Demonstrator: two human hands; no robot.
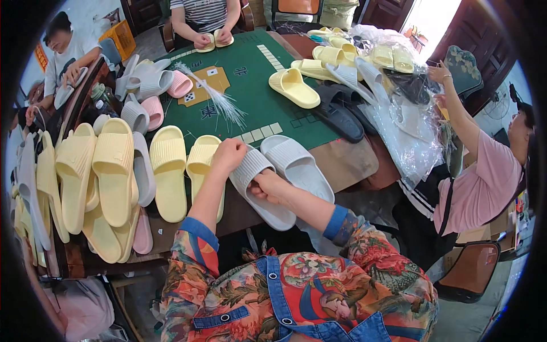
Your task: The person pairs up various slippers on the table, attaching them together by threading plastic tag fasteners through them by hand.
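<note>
Left hand (229,153) and right hand (268,187) both closed on one grey slipper (257,188); second grey one (296,165) beside it; yellow slippers (114,171) stacked left, more piled far right

A slipper pile (108,171) lies left of the held slipper (259,191), another slipper (296,165) to its right.

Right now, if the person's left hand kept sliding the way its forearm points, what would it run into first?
The left hand, resting on the grey slipper, points up across the green mat. First in line looks like the row of pale tiles, then the white bristle bundle; depth is uncertain.
</note>
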